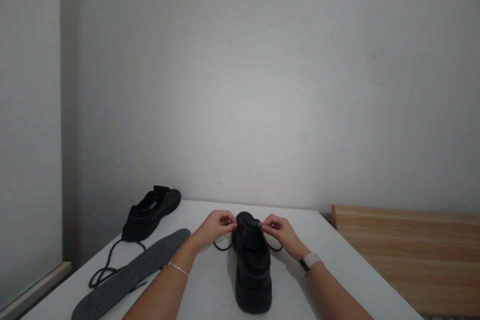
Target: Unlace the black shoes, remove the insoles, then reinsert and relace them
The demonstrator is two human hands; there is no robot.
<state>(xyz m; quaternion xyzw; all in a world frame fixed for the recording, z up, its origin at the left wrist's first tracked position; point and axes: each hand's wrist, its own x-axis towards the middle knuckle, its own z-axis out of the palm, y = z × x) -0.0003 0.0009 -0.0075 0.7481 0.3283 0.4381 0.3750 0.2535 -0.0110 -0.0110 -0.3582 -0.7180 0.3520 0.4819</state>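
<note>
A black shoe (252,265) stands on the white table (210,290) in front of me, heel toward me. My left hand (216,225) pinches one end of its black lace (222,248) at the left of the toe end. My right hand (280,230) pinches the other lace end at the right side. A thin bracelet sits on my left wrist and a white watch on my right.
A second black shoe (152,212) lies at the table's far left corner, with a loose black lace (107,265) trailing from it. A grey insole (131,272) lies left of my arm. A wooden board (408,255) stands to the right. A plain wall rises behind.
</note>
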